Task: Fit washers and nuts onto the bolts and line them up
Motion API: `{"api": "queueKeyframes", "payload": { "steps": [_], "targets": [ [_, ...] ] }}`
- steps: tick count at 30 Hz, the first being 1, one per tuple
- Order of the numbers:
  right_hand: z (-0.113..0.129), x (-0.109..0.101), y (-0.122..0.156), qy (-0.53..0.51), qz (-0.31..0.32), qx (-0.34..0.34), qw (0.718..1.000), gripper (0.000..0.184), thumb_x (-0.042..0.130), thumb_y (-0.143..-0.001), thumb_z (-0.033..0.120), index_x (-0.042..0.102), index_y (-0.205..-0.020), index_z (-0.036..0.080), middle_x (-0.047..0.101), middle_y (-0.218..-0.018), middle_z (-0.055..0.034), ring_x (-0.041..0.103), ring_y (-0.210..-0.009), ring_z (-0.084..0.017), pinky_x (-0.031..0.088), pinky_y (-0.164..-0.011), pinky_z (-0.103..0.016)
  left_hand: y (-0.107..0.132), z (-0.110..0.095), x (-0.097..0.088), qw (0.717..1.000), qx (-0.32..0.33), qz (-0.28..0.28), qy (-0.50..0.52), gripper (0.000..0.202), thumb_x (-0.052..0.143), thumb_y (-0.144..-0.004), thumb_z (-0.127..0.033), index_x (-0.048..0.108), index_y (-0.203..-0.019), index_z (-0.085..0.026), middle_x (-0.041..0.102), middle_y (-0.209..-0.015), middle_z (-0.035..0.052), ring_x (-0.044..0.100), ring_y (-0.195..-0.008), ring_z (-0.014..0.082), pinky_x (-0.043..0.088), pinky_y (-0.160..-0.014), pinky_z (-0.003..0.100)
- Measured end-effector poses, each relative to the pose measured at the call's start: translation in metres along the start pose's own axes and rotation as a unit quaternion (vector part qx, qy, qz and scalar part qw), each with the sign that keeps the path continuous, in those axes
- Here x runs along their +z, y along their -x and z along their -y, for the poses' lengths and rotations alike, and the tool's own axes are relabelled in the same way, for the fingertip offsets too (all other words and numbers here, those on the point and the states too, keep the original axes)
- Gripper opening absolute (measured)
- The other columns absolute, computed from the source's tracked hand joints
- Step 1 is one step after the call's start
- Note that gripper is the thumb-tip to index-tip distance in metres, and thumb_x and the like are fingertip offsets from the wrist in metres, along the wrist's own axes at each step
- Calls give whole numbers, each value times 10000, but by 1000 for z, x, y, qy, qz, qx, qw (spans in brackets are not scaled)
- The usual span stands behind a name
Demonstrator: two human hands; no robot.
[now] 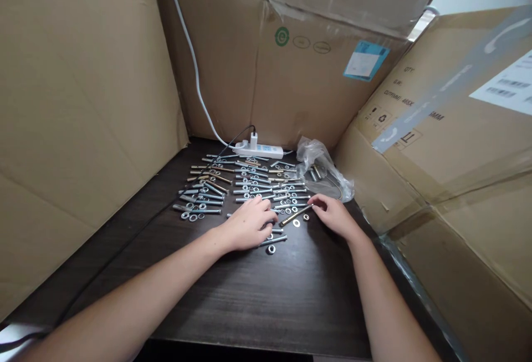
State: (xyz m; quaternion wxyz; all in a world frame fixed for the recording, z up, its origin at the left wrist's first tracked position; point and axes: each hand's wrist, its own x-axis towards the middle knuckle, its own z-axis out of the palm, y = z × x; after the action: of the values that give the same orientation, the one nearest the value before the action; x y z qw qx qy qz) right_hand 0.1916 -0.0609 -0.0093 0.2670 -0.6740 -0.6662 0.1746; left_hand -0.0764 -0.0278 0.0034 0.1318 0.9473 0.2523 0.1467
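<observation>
A dark brown wood-grain table (291, 301) fills the lower middle of the frame, walled in by a tan cardboard panel (75, 101) at left, a taped cardboard sheet (224, 74) across the top and a printed cardboard box (457, 195) at right. Near the centre I see a white plastic power strip (268, 151) by the back wall, a white cable (187, 35) dropping to it from the upper left and a thin black cable (120, 251) running down to the lower left. A crumpled clear plastic bag (313, 154) lies just right of the strip.

Through my head view, rows of silver and gold-toned metal bolts (208, 211) with rings and nuts spread over the centre. My right hand (332, 217), right of centre, has thumb and fingertips closed on the upper right end of a long gold-toned metal bolt (295, 216), which slants down to the left. A flat silver washer (293, 223) and a small metal nut (306, 218) lie just below it. My left hand (249, 223), near the centre, curls its fingers over the nearest silver bolts (274, 240); I cannot tell whether it grips anything.
</observation>
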Motion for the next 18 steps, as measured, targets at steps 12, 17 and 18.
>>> {"api": "queueKeyframes", "payload": {
  "steps": [12, 17, 18],
  "targets": [
    [-1, -1, 0, 14, 8, 2, 1000, 209, 516, -768, 271, 666, -883, 182, 635, -722, -15, 559, -656, -159, 408, -618, -258, 2, -4, 2, 1000, 5, 16, -8, 318, 446, -864, -217, 625, -1121, -271, 520, -910, 48, 434, -907, 215, 364, -780, 337],
    [-5, -1, -1, -15, 17, 15, 1000, 236, 518, -787, 310, 665, -917, 178, 624, -717, -14, 551, -652, -161, 404, -625, -269, 2, -6, 2, 1000, 6, 14, -15, 388, 446, -852, -210, 562, -1217, -275, 519, -923, 49, 430, -893, 214, 362, -773, 335],
    [-6, -1, -1, -26, 17, 16, 999, 241, 522, -789, 320, 663, -921, 176, 621, -720, -15, 548, -652, -161, 403, -623, -269, 1, -6, 2, 1000, 6, 13, -15, 401, 445, -849, -205, 549, -1230, -278, 518, -924, 47, 430, -891, 213, 362, -774, 335]
  ]
}}
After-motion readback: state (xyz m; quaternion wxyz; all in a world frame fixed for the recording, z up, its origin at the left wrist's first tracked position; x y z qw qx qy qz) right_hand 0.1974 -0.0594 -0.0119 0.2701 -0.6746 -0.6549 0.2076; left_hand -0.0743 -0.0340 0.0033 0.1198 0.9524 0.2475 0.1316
